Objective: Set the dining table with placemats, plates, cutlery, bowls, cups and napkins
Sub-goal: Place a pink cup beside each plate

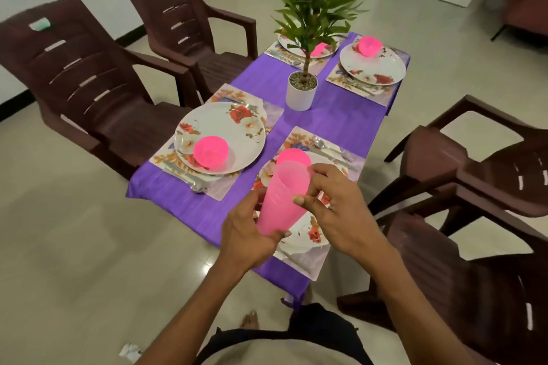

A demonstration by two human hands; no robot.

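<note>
A stack of pink plastic cups (280, 200) hangs above the near right place setting. My left hand (247, 232) grips its base from below. My right hand (338, 207) pinches the rim of the top cup. The purple-clothed table (335, 118) carries several floral placemats, each with a flowered plate and a pink bowl. The near left plate (234, 127) holds a pink bowl (211, 150); a fork and knife (189, 178) lie beside it. A spoon (321, 145) rests on the near right placemat (308, 261), whose plate and bowl (293, 157) are partly hidden behind the cups.
A potted green plant (301, 92) in a white pot stands at the table's centre. Brown plastic armchairs flank the table: two at left (89, 77), two at right (480, 187). The far settings (372, 64) lie beyond the plant. Tiled floor surrounds the table.
</note>
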